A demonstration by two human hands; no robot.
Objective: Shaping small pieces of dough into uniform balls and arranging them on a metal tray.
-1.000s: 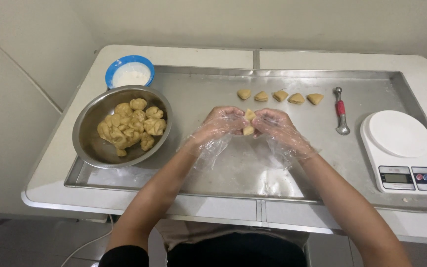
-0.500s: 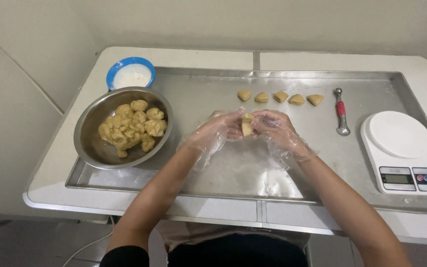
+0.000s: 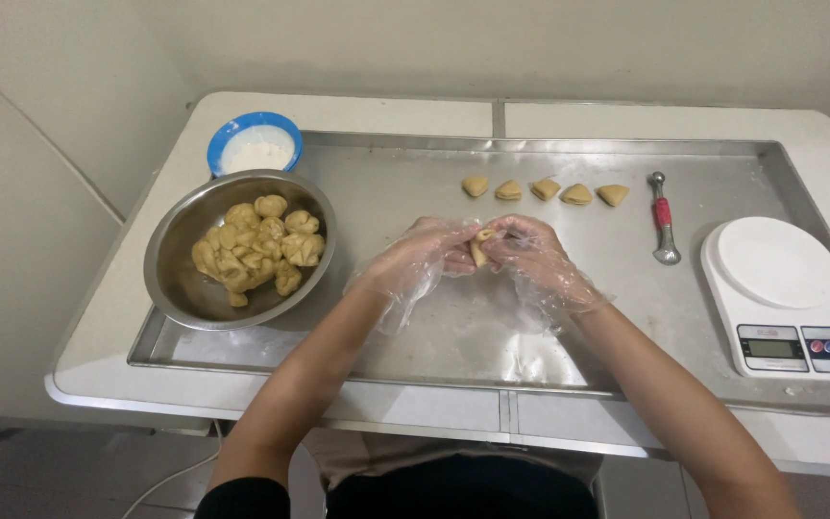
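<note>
Head view: gloved left hand (image 3: 425, 258) and right hand (image 3: 530, 255) fingers pinch dough piece (image 3: 479, 248) over steel worktop (image 3: 405, 192)

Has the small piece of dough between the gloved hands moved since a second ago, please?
Barely. The dough piece sits at about the same spot below the row of shaped pieces, though it now stands more upright between both hands.
</note>
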